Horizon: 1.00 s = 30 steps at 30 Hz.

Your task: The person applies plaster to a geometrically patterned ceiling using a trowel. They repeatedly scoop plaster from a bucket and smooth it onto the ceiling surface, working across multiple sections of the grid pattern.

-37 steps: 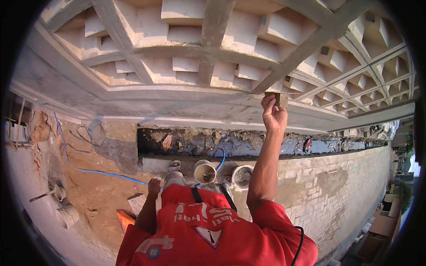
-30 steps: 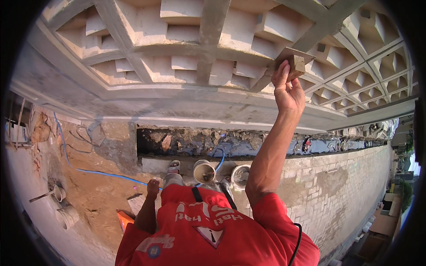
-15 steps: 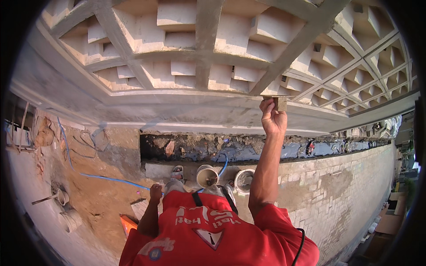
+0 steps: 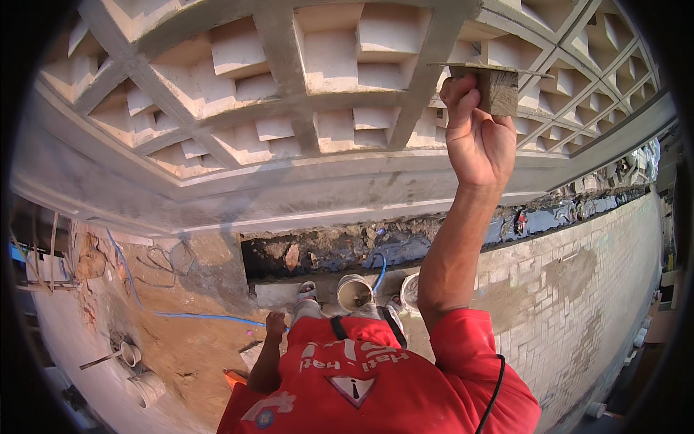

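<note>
A pale lattice wall (image 4: 291, 69) is filling the upper frame in the head view, a trench (image 4: 340, 254) running below. Right hand (image 4: 480, 141) is grasping a wood-block-handled float (image 4: 499, 92) at upper right; contact with wall unclear. Left hand (image 4: 275, 325) is hanging lower centre-left, can't tell whether clenched or holding anything. Bucket (image 4: 350, 285) is standing lower centre.

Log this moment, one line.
right hand: grips wooden-handled trowel | trowel: near lattice wall, contact unclear | left hand: low beside red shirt
</note>
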### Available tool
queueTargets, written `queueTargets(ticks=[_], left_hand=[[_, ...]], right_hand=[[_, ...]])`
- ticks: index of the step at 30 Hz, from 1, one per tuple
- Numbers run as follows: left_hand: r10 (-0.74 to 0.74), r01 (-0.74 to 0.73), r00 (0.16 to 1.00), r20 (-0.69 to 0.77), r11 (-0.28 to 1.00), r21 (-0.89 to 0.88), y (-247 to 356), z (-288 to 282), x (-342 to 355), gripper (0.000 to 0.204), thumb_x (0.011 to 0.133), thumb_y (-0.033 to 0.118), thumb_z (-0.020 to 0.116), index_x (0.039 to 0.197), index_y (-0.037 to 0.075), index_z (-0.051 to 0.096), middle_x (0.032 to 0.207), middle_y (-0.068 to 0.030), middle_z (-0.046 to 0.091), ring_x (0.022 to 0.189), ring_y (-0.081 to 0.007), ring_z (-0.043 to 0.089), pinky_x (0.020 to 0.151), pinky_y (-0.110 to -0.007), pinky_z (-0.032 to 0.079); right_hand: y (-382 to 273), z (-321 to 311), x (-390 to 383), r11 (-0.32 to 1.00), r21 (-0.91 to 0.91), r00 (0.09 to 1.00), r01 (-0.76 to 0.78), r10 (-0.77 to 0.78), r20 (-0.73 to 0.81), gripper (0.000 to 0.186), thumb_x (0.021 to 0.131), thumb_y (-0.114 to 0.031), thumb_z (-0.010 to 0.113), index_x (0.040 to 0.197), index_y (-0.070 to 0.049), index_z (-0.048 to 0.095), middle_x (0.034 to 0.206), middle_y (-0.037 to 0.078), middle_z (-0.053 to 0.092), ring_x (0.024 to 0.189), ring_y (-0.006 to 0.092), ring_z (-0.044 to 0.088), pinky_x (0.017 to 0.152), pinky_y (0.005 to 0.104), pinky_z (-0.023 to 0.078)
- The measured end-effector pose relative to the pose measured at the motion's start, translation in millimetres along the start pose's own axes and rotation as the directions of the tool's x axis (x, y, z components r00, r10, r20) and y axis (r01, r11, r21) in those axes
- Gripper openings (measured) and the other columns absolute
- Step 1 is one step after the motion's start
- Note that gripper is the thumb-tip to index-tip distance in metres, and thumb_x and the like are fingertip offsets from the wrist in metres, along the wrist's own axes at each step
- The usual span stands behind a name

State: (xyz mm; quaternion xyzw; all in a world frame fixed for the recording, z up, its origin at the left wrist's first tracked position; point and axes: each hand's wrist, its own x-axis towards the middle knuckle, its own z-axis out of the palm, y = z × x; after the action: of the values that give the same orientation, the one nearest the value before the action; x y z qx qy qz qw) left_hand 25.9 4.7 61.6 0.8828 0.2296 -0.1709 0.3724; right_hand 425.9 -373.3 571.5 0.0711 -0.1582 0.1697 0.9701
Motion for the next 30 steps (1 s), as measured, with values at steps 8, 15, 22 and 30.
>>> queueTargets(ticks=[8, 15, 22, 30], left_hand=[[-0.153, 0.176, 0.982, 0.111, 0.956, -0.235, 13, -12, -9, 0.028, 0.069, 0.016, 0.063, 0.095, 0.004, 0.063, 0.098, -0.0117, 0.061, 0.088, -0.0243, 0.060, 0.071, -0.034, 0.050], [0.131, -0.398, 0.908, 0.399, 0.569, 0.720, -7, -77, -22, 0.045, 0.064, 0.027, 0.070, 0.100, 0.003, 0.059, 0.102, -0.0129, 0.060, 0.097, -0.0287, 0.057, 0.079, -0.037, 0.046], [0.292, -0.414, 0.906, 0.307, 0.458, 0.787, -16, -117, -25, 0.034, 0.076, 0.015, 0.063, 0.107, 0.005, 0.055, 0.095, -0.0085, 0.059, 0.086, -0.0223, 0.060, 0.057, -0.031, 0.051], [0.067, -0.071, 0.996, 0.055, 0.995, 0.071, -7, -120, -6, 0.045, 0.071, 0.034, 0.063, 0.103, 0.002, 0.058, 0.098, -0.0187, 0.060, 0.087, -0.0345, 0.058, 0.076, -0.043, 0.046]], right_hand=[[5, -107, -78, 0.527, -0.849, 0.773, 0.033, -0.552, -0.312, 0.054, 0.082, -0.002, 0.050, 0.134, -0.001, 0.035, 0.105, 0.006, 0.054, 0.079, 0.0104, 0.059, 0.055, 0.0246, 0.052], [54, -144, -40, 0.566, -0.824, 0.726, 0.014, -0.573, -0.381, 0.056, 0.084, -0.006, 0.050, 0.135, 0.001, 0.029, 0.088, 0.004, 0.054, 0.059, 0.0046, 0.051, 0.051, 0.0248, 0.056], [66, -108, 18, 0.731, -0.625, 0.666, 0.275, -0.613, -0.425, 0.062, 0.085, -0.010, 0.049, 0.137, 0.005, 0.019, 0.103, 0.015, 0.054, 0.076, 0.0201, 0.063, 0.047, 0.0255, 0.055], [82, -30, -18, 0.582, -0.743, 0.795, 0.330, -0.596, -0.113, 0.055, 0.082, -0.008, 0.048, 0.132, 0.007, 0.032, 0.103, 0.011, 0.054, 0.077, 0.0105, 0.056, 0.058, 0.0239, 0.051]])
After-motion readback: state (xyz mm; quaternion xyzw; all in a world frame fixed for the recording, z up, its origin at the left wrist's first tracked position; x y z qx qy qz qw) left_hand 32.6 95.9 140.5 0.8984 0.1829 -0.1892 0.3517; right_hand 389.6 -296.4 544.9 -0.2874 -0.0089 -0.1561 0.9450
